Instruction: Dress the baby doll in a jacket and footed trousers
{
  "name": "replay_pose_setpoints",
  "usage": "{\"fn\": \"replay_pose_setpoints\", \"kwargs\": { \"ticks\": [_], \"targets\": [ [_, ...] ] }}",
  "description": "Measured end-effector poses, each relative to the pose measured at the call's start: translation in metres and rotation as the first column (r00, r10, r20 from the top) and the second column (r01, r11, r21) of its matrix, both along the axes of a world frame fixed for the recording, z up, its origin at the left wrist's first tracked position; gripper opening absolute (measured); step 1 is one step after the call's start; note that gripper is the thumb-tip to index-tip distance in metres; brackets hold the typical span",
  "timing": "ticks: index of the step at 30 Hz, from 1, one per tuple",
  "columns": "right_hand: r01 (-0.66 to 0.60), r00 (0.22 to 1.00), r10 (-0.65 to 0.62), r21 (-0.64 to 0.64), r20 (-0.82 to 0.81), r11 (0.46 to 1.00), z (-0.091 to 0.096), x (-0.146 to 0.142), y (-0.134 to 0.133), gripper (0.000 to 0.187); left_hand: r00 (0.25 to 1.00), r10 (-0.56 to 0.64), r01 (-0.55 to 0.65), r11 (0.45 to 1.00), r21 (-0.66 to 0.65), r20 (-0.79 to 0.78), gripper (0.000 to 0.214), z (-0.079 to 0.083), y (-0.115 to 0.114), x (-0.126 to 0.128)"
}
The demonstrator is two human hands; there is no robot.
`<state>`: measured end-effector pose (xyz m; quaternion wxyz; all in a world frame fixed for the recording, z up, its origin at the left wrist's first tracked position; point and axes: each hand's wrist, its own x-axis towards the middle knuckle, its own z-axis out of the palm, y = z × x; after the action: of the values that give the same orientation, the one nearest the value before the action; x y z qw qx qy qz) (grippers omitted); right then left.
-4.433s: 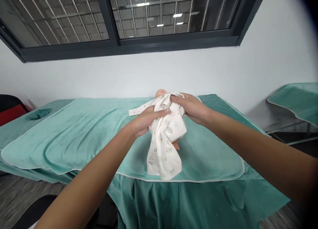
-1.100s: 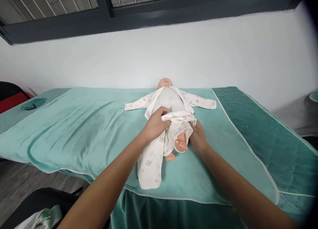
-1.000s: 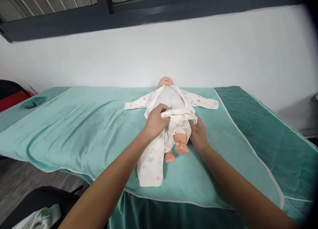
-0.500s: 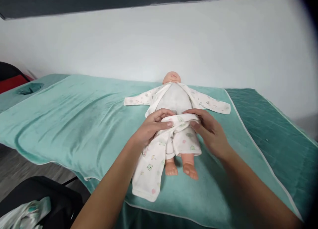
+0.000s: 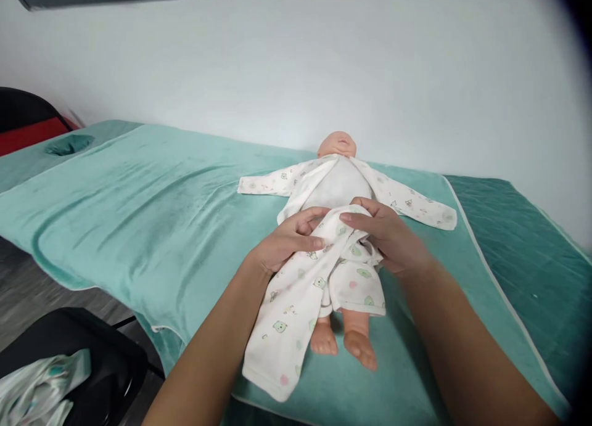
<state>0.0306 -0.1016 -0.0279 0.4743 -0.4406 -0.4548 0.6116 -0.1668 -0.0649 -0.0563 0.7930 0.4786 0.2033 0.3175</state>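
Note:
A baby doll (image 5: 340, 145) lies on its back, its head toward the wall and its bare feet toward me. It wears an open white jacket (image 5: 424, 208) with small prints, its sleeves spread to both sides. White printed pants (image 5: 296, 309) lie over its lower body; one leg of them is laid out flat to the left, while the doll's foot on the right shows below the other. Both hands grip the waistband at the belly: my left hand (image 5: 292, 236) on the left side, my right hand (image 5: 386, 232) pinching the cloth on the right.
A teal cover (image 5: 161, 222) is spread over the padded table, which has a face hole (image 5: 69, 145) at the far left. Behind it stands a white wall (image 5: 277, 68). A black chair (image 5: 106, 358) at the lower left holds crumpled printed cloth (image 5: 41, 389).
The waistband has been gathered and lifted, and my right hand has shifted inward along it. The view has tilted down and turned slightly left.

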Motion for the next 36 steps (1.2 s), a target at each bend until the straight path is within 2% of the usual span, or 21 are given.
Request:
{"fn": "replay_pose_setpoints", "kwargs": {
  "ticks": [2,6,11,16,19,23,26,29,33,36],
  "targets": [
    [0.03,0.996,-0.031,-0.006,-0.08,1.0,-0.001,-0.003,0.0,0.034,0.999,-0.014,0.015,1.0,0.028,-0.039,0.064,0.001,-0.001,0.001],
    [0.074,0.99,-0.069,0.041,-0.121,0.996,-0.001,-0.008,0.0,0.032,1.0,-0.02,0.021,0.998,0.053,-0.024,0.067,0.005,-0.004,0.003],
    [0.061,0.993,-0.051,0.09,-0.108,0.994,-0.004,-0.006,-0.001,0.034,0.989,-0.079,0.085,0.995,0.042,-0.122,0.049,0.002,-0.004,-0.003],
    [-0.004,0.998,0.011,0.12,-0.056,0.993,-0.009,-0.003,-0.001,0.034,0.998,0.033,-0.033,0.999,-0.003,-0.06,0.036,-0.007,-0.006,-0.003],
    [-0.093,0.993,0.079,0.165,0.09,0.982,-0.006,-0.004,-0.003,0.03,0.992,0.124,-0.124,0.992,-0.016,0.011,0.035,-0.01,-0.009,0.001],
    [-0.287,0.913,0.205,0.196,0.353,0.938,0.007,-0.009,-0.01,0.039,0.967,0.244,-0.243,0.97,-0.023,0.069,0.035,-0.012,-0.01,0.004],
    [-0.316,0.875,0.216,0.173,0.433,0.933,0.011,-0.013,-0.012,0.035,0.961,0.269,-0.268,0.963,-0.016,0.063,0.035,-0.015,-0.009,0.005],
    [-0.201,0.922,0.154,0.1,0.355,0.974,0.006,-0.013,-0.01,0.024,0.967,0.251,-0.251,0.968,0.011,0.035,0.036,-0.014,-0.009,0.002],
    [-0.025,0.998,0.023,0.028,0.052,0.999,-0.002,-0.008,-0.005,0.012,0.996,0.069,-0.063,0.993,0.102,-0.059,0.047,-0.005,-0.011,-0.003],
    [0.001,0.997,0.002,0.036,-0.072,0.999,-0.002,-0.006,-0.003,0.013,0.988,-0.015,0.035,0.991,0.131,-0.154,0.052,0.001,-0.011,-0.006]
  ]
}}
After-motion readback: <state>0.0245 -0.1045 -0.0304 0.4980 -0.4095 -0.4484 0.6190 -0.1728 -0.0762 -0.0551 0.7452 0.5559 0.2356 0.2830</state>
